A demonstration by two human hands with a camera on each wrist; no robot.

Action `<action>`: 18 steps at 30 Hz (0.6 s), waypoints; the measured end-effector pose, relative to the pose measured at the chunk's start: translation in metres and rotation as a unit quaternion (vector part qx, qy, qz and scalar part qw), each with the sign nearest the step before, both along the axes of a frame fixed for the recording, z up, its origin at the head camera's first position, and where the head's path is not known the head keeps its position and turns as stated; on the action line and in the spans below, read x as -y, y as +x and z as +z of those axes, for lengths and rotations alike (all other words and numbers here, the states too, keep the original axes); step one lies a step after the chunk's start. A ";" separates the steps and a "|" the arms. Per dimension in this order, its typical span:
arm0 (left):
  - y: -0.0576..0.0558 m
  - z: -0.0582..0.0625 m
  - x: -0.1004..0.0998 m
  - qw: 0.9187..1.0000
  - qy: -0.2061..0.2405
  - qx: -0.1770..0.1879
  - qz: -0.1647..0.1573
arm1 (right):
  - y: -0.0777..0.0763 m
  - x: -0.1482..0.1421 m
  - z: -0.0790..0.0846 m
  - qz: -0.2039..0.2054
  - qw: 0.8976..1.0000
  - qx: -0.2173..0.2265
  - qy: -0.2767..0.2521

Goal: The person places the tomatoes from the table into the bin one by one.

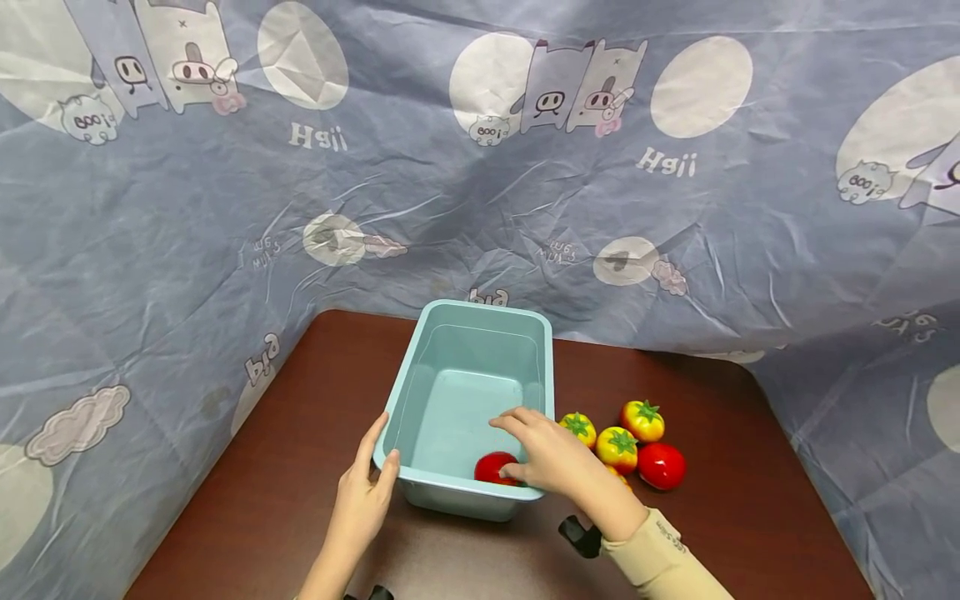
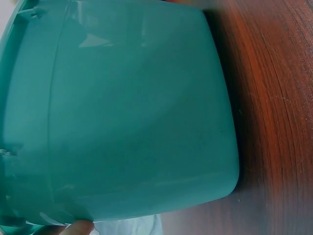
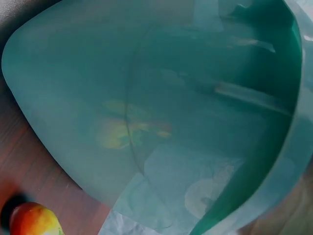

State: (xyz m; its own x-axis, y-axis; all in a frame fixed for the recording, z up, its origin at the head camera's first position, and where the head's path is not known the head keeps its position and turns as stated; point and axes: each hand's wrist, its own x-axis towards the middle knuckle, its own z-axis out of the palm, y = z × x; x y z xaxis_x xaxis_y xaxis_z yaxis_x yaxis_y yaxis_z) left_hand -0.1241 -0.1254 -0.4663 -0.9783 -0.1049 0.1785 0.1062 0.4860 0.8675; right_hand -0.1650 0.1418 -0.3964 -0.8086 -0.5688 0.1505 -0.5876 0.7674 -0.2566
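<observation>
A light teal plastic bin (image 1: 483,310) stands on the table, and its outer wall (image 2: 142,112) fills the left wrist view. My left hand (image 1: 364,492) holds the bin's near left corner, thumb at the front rim and fingers along the left side. My right hand (image 1: 551,454) reaches over the right rim into the bin with its fingers spread. Below it a red tomato (image 1: 491,468) lies at the bin's near end, with the thumb overlapping it. In the right wrist view the bin wall (image 3: 98,63) hides that hand's fingers.
Right of the bin, several yellow-red tomatoes with green tops (image 1: 617,450) sit close together beside another red tomato (image 1: 662,466). One yellow-red tomato (image 3: 34,220) shows low in the right wrist view. A patterned grey-blue cloth (image 1: 465,192) hangs behind the brown table (image 1: 262,500).
</observation>
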 end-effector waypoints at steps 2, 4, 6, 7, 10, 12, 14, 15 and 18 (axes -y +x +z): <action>0.000 0.000 0.000 1.000 0.000 -0.003 0.001 | 0.000 -0.003 0.001 0.004 1.000 -0.009 -0.025; 0.000 0.000 0.000 1.000 0.001 -0.006 0.001 | 0.000 -0.007 0.004 0.005 0.998 -0.028 -0.064; 0.000 0.000 0.000 1.000 0.001 -0.007 0.002 | 0.001 -0.013 0.007 -0.002 0.993 -0.048 -0.109; 0.000 0.000 0.000 1.000 0.000 -0.007 0.003 | 0.001 -0.016 0.008 -0.006 0.990 -0.056 -0.132; 0.000 0.000 0.001 1.000 0.001 -0.008 0.005 | 0.002 -0.026 0.012 -0.024 0.978 -0.072 -0.195; 0.000 0.000 0.001 1.000 0.000 -0.008 0.005 | 0.003 -0.034 0.013 -0.034 0.968 -0.079 -0.234; 0.000 -0.001 0.000 1.000 0.000 -0.007 0.006 | 0.004 -0.042 0.013 -0.050 0.958 -0.074 -0.273; 0.000 -0.001 0.000 1.000 0.000 -0.006 0.006 | 0.004 -0.046 0.012 -0.063 0.953 -0.071 -0.289; 0.000 -0.002 0.000 1.000 0.001 -0.006 0.005 | 0.007 -0.059 0.009 -0.103 0.937 -0.057 -0.329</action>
